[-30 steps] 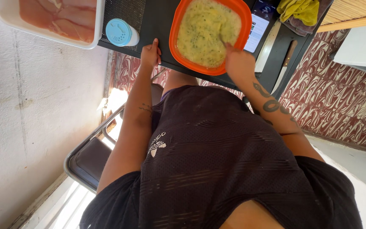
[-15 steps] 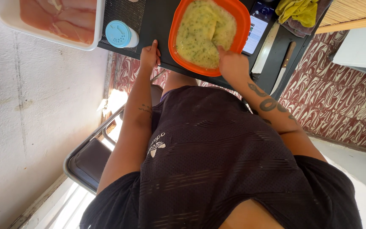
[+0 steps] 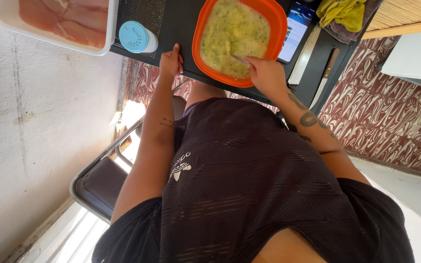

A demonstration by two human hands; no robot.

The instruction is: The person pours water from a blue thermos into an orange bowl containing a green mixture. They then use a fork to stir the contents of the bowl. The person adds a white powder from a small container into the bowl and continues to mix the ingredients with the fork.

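Note:
An orange bowl (image 3: 272,14) of yellow-green beaten mixture stands on the black table (image 3: 181,19) in front of me. My right hand (image 3: 266,75) is at the bowl's near rim, closed around a metal fork (image 3: 239,59) whose tip dips into the mixture. My left hand (image 3: 171,61) grips the table edge just left of the bowl, fingers on top. My black shirt fills the lower part of the view.
A white tray (image 3: 6,17) of raw pink meat slices sits at the far left, with a blue-lidded shaker (image 3: 135,37) beside it. Right of the bowl lie a phone (image 3: 296,29), a knife (image 3: 323,80) and a yellow cloth (image 3: 344,12). A black chair (image 3: 101,182) is under me.
My right hand has shifted slightly left and toward me along the bowl's rim, moving the fork through the mixture. My left hand has stayed on the table edge.

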